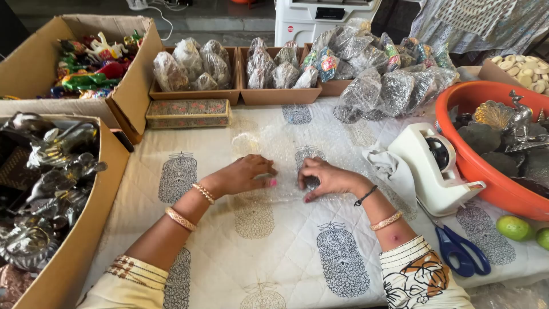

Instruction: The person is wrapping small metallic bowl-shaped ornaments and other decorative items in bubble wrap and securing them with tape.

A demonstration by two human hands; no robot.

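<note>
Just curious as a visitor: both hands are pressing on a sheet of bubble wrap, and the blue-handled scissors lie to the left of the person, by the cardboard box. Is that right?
Not quite. The head view shows the blue-handled scissors on the person's right, below the white tape dispenser, not by the cardboard box. Both the left hand and right hand do press on the bubble wrap.

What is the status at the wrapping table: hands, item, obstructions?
Left hand and right hand pressing bubble wrap. Small dark item under right fingers. Tape dispenser alongside, nothing blocking.
</note>
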